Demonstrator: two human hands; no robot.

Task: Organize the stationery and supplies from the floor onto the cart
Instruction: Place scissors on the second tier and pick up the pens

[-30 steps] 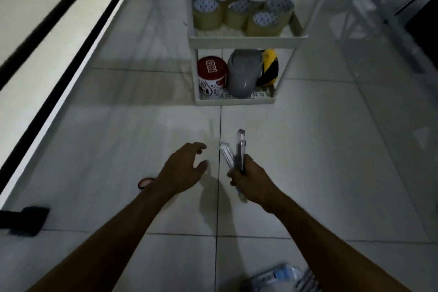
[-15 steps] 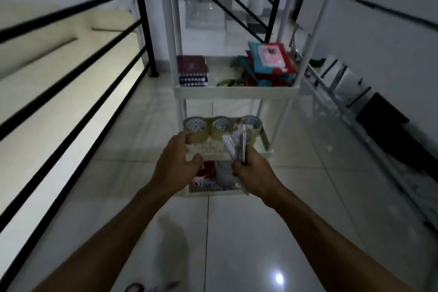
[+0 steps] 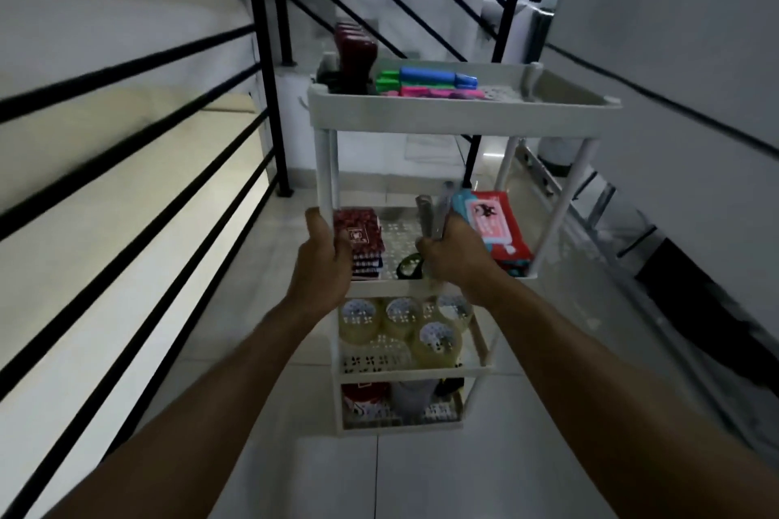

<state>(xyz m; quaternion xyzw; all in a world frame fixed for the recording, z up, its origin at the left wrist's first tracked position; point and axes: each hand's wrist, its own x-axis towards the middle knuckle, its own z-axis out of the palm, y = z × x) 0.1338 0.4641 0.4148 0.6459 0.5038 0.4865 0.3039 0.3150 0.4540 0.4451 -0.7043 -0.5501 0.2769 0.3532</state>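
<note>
While both arms reach forward toward the white four-tier cart [image 3: 459,114], the right hand [image 3: 453,253] grips a small bundle of slim clear pens or similar sticks [image 3: 432,215], its fingers curled round them so that they stand roughly upright in front of the second shelf; what exactly they are is too blurred to tell. The left hand [image 3: 326,261] is raised at the cart's front left post, its fingers straight and relaxed, holding nothing; whether it touches the post cannot be made out. On the top tray lie coloured highlighters [image 3: 425,82], green, blue and pink, beside dark red stamps [image 3: 354,51] at the left. The second shelf carries a stack of red patterned notebooks [image 3: 360,240] at the left, green-handled scissors [image 3: 411,265] in the middle, partly behind the right hand, and a red pack with a blue edge [image 3: 499,232] at the right. Below that, several rolls of clear tape [image 3: 400,322] sit together on the third shelf. The lowest shelf holds a red-and-white tub [image 3: 362,396] and a grey container [image 3: 411,394], both only partly visible. Black railings [image 3: 168,105] run along the left, and the cart stands on a pale tiled floor [image 3: 421,476].
</note>
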